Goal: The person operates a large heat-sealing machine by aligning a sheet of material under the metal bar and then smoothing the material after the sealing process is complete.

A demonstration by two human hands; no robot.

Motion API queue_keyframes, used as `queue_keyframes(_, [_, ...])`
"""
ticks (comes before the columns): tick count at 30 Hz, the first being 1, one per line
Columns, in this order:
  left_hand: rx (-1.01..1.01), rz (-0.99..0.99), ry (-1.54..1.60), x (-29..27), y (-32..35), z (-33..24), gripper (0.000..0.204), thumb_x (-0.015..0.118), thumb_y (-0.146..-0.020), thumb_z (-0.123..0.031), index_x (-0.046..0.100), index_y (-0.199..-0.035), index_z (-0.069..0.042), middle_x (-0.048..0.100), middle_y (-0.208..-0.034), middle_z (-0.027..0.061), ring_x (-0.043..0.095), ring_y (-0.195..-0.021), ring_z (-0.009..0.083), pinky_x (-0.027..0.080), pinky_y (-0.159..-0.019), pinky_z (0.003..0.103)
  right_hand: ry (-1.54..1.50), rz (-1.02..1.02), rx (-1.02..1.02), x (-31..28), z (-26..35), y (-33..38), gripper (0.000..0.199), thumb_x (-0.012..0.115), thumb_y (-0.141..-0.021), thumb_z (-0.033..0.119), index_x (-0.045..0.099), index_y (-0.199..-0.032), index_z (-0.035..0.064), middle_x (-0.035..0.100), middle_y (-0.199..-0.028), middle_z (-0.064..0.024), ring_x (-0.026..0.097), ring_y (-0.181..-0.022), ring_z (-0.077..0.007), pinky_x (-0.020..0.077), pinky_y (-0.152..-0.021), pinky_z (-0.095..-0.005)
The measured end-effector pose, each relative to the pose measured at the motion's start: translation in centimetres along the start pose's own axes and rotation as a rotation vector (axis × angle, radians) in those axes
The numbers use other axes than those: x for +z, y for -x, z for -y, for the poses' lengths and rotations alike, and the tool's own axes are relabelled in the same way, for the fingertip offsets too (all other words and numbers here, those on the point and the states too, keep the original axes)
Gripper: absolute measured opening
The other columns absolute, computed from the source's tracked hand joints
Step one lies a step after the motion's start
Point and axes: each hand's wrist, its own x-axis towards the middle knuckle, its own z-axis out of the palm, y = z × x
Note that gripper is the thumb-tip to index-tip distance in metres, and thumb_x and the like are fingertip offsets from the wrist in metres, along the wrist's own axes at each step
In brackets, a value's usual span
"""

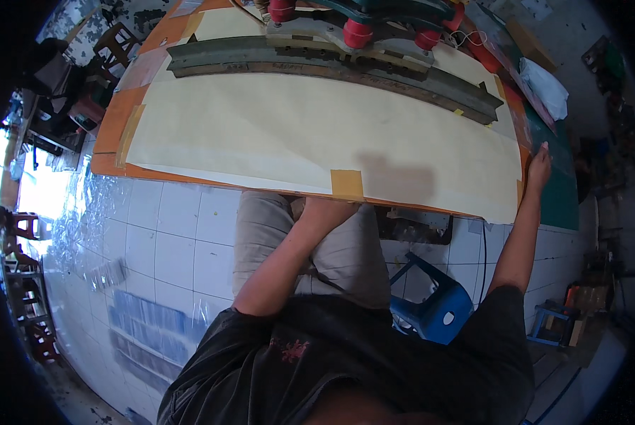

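Centre, your left hand (326, 210) sits beneath the counter's (108, 159) front edge, where yellow tape (347, 185) likely secures a cream sheet (282, 124); frame right, your right hand (539, 168) flanks it, both grips impossible to tell.

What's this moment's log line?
left hand: under front edge of orange board | right hand: beside its right edge | metal bar: over paper

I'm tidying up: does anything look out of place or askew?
The blue plastic stool seems tipped over on the tiled floor, legs sideways. Clear plastic lies crumpled at left. The cream sheet seems to overhang the orange board at near right.
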Motion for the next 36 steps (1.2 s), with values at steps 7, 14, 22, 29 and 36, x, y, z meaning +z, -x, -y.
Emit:
queue_keyframes(7, [0.015,-0.011,-0.043,-0.14,0.08,0.0,0.012,0.069,-0.077,-0.015,0.067,-0.087,-0.008,0.067,-0.082,0.0116,0.066,-0.076,0.0336,0.053,-0.068,0.047,0.04,-0.026,-0.014,0.14,-0.47,-0.12,0.073,0.021,-0.105,0.06,0.048,-0.149,0.0079,0.042,-0.157,-0.0163,0.028,-0.149,-0.0396,0.0196,-0.118,-0.0634])
queue_keyframes(14, [0.003,-0.011,-0.041,-0.15,0.37,0.14,0.015,0.069,-0.076,-0.014,0.067,-0.088,-0.008,0.066,-0.083,0.0129,0.066,-0.077,0.0342,0.052,-0.068,0.048,0.037,-0.051,-0.039,0.21,-0.51,-0.13,0.07,0.023,-0.105,0.059,0.049,-0.148,0.0093,0.043,-0.156,-0.0162,0.03,-0.149,-0.0398,0.0186,-0.116,-0.0681])
queue_keyframes(22, [-0.004,-0.032,-0.017,0.03,0.48,0.22,0.014,0.068,-0.075,-0.013,0.066,-0.088,-0.007,0.066,-0.082,0.0133,0.065,-0.075,0.0354,0.052,-0.068,0.048,0.071,-0.055,0.005,-0.15,-0.06,0.09,0.072,0.022,-0.105,0.06,0.047,-0.15,0.0087,0.043,-0.156,-0.0163,0.029,-0.149,-0.0403,0.0169,-0.116,-0.0687])
queue_keyframes(29, [0.008,-0.013,-0.042,0.03,0.3,0.19,0.013,0.068,-0.075,-0.011,0.066,-0.087,-0.007,0.065,-0.081,0.0125,0.065,-0.074,0.0348,0.052,-0.068,0.048,0.059,-0.043,0.0,0.25,-0.78,-0.27,0.074,0.021,-0.105,0.061,0.046,-0.15,0.0083,0.041,-0.158,-0.0158,0.027,-0.15,-0.0401,0.0146,-0.117,-0.0688])
queue_keyframes(36, [0.019,-0.031,-0.013,-0.1,0.27,0.18,0.014,0.068,-0.075,-0.012,0.067,-0.089,-0.008,0.065,-0.081,0.0113,0.065,-0.076,0.0329,0.052,-0.067,0.045,0.028,-0.044,0.006,0.22,-0.78,-0.3,0.073,0.021,-0.105,0.06,0.047,-0.149,0.0084,0.042,-0.157,-0.017,0.027,-0.15,-0.0398,0.0151,-0.117,-0.068])
